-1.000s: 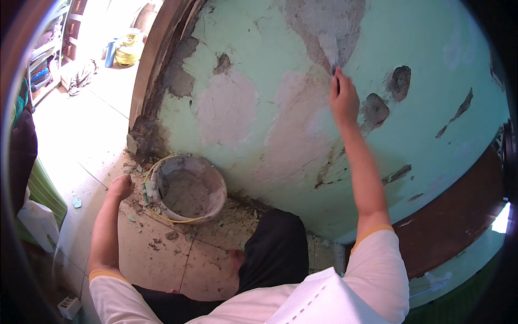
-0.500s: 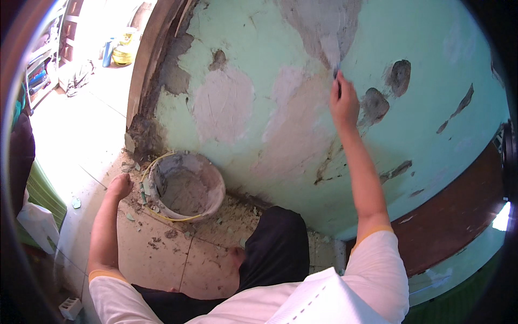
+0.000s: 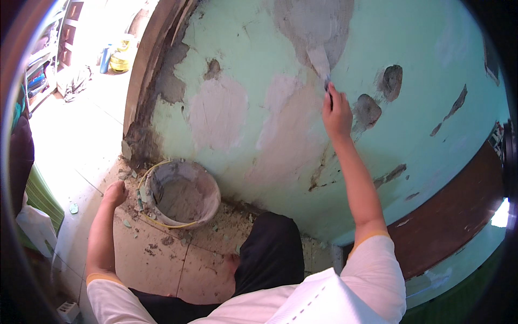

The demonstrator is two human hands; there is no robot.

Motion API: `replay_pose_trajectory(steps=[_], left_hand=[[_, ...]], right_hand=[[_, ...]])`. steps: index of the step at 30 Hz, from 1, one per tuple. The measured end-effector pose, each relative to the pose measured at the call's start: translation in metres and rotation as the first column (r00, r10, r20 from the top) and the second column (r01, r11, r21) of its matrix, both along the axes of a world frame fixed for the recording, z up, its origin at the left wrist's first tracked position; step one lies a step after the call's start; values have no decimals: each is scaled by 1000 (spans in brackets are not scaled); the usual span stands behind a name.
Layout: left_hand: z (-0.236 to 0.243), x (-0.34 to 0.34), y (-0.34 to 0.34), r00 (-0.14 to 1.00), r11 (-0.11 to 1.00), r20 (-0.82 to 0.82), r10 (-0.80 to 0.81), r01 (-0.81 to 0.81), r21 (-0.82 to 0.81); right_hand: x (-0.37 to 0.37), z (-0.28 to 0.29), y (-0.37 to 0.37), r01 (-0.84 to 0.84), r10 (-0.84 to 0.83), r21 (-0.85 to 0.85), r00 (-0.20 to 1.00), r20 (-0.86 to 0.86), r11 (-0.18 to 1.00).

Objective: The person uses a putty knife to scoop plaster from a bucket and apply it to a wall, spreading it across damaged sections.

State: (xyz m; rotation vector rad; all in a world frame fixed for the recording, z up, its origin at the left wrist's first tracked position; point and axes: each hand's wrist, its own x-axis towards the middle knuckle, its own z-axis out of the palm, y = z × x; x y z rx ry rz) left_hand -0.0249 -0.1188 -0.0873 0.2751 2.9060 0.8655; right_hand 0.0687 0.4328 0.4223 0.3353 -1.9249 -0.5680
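Observation:
My right hand (image 3: 337, 110) grips the dark handle of a putty knife (image 3: 319, 62), its pale blade flat against the grey filler patch (image 3: 313, 21) high on the mint-green wall (image 3: 394, 140). Below the blade and to the left, lighter smeared patches (image 3: 218, 113) show on the paint. My left hand (image 3: 115, 192) is curled closed just left of a plastic bucket (image 3: 210, 197) with a yellow handle and grey paste inside; what that hand holds, if anything, is hidden.
The bucket stands on a tiled floor (image 3: 156, 270) among rubble. A worn wooden frame (image 3: 141, 81) edges the wall. Beyond are a shelf rack (image 3: 43, 65), a yellow jug (image 3: 118, 63) and a blue bottle (image 3: 105, 59). A green basket (image 3: 46, 200) is at left, my bent dark-trousered knee (image 3: 270, 248) below.
My right hand and the knife have moved down and slightly left, the blade now more tilted. My left hand sits slightly left of before, still closed; the whole view has shifted a little.

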Motion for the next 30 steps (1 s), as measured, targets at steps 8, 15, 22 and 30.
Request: replay_pose_trajectory(steps=[8, 15, 22, 30], left_hand=[[-23, 0, -2, 999, 995, 13, -42, 43, -87], [-5, -10, 1, 999, 995, -35, -17, 21, 97], [11, 0, 16, 997, 987, -72, -34, 45, 154], [22, -1, 22, 993, 987, -103, -64, 79, 143]], right_hand=[[-33, 98, -48, -27, 29, 11, 986, -167, 1000], [4, 6, -5, -46, 40, -125, 998, -50, 991], [-29, 73, -44, -167, 148, -76, 968, -204, 983], [11, -35, -10, -46, 50, -133, 998, 28, 990]])
